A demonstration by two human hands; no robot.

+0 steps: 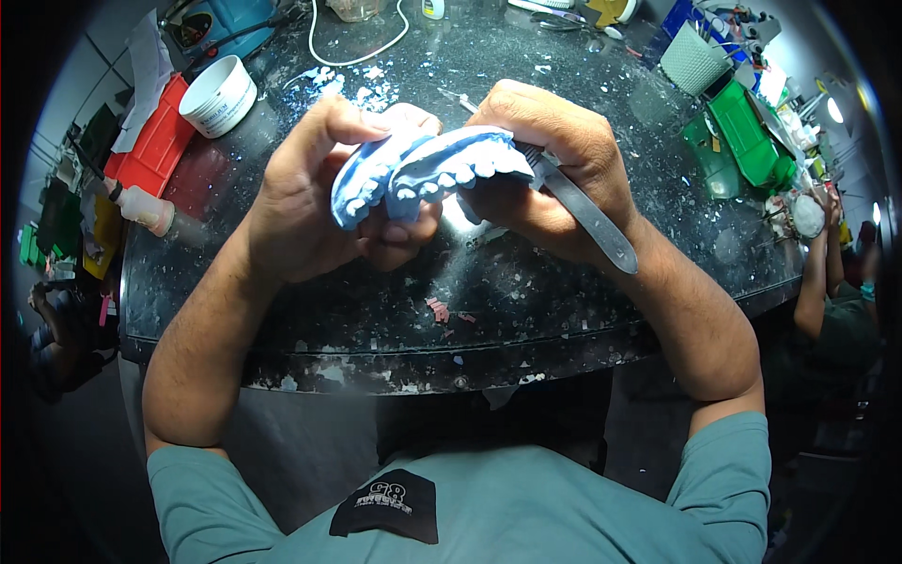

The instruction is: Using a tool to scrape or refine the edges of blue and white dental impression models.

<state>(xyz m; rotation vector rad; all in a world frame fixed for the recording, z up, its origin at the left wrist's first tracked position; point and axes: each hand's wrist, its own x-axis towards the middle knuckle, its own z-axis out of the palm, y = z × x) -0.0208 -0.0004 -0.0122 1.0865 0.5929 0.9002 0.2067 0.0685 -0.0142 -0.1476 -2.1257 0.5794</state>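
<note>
Above the dark bench, my left hand (296, 211) is closed around a pale blue dental cast (362, 183), thumb on its upper edge. A second blue-and-white dental cast (460, 169), its row of teeth facing me, touches the first at its left end. My right hand (568, 141) grips this second cast. The same hand also holds a metal tool with a flat grey handle (594, 226), which slants down past the wrist. A thin pointed tip shows beyond the right knuckles. Fingers hide part of both casts and the middle of the tool.
White and blue crumbs (376, 92) lie behind my hands, pink scraps (438, 309) in front. A white tub (218, 97), red bin (150, 141) and squeeze bottle (146, 209) stand left. Right are a green bin (749, 136) and tool holder (693, 61). People show at both sides.
</note>
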